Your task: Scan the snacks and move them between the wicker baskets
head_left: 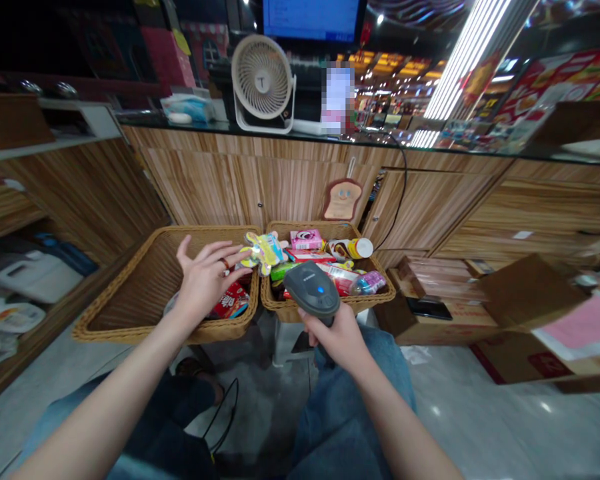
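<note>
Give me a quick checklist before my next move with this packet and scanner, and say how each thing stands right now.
1. Packet at the left hand: ok, fingertips at its left edge.
2. Scanner in the right hand: ok, its handle is in your grip.
3. Blue light on the scanner: ok, lit.
4. Packet's barcode: cannot tell, none readable from here.
5. Left basket open from above: ok, bare wicker shows on its left side.
6. Full view into the right basket: not ok, the scanner hides some of the goods.
</note>
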`<action>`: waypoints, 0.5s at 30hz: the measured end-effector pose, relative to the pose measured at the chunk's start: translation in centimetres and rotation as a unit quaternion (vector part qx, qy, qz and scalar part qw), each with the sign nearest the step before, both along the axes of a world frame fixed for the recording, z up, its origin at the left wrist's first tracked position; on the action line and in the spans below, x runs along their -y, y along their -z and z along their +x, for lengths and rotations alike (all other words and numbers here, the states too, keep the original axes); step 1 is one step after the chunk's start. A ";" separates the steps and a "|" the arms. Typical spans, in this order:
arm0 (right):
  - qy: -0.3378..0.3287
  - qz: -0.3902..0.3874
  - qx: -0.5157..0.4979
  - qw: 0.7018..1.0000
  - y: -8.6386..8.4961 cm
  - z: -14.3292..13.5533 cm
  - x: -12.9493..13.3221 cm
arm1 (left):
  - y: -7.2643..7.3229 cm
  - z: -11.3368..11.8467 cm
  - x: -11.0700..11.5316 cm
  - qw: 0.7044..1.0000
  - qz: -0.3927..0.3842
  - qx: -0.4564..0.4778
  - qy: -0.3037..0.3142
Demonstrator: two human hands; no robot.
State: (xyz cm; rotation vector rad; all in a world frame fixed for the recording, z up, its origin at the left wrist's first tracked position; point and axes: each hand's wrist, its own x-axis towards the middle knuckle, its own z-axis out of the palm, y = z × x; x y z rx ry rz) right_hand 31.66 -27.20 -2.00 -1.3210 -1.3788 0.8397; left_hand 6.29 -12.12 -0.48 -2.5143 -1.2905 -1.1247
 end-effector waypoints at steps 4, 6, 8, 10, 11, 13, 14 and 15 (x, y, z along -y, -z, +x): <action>-0.006 -0.002 0.002 1.000 0.2 0.0 -0.1 | 1.1 -0.8 0.2 1.000 0.007 -0.004 0.004; -0.002 0.001 0.004 1.000 0.2 0.0 -0.2 | 1.2 -0.8 0.2 1.000 0.016 -0.008 0.009; 0.004 0.000 0.006 1.000 0.2 0.1 -0.2 | 1.1 -0.8 0.3 0.999 0.028 -0.012 0.015; 0.008 -0.010 0.001 1.000 0.1 0.2 -0.2 | 0.8 -0.7 0.5 0.999 0.029 -0.015 0.017; 0.009 -0.016 -0.004 1.000 0.1 0.2 -0.2 | 0.7 -0.7 0.6 0.999 0.026 -0.018 0.016; 0.015 -0.024 -0.012 1.000 0.2 0.2 -0.2 | 0.6 -0.7 0.7 0.999 0.022 -0.023 0.015; 0.018 -0.025 -0.014 0.999 0.2 0.2 -0.2 | 0.5 -0.7 0.7 0.999 0.024 -0.023 0.017; 0.021 -0.026 -0.014 0.999 0.2 0.2 -0.2 | 0.5 -0.7 0.7 0.999 0.030 -0.023 0.022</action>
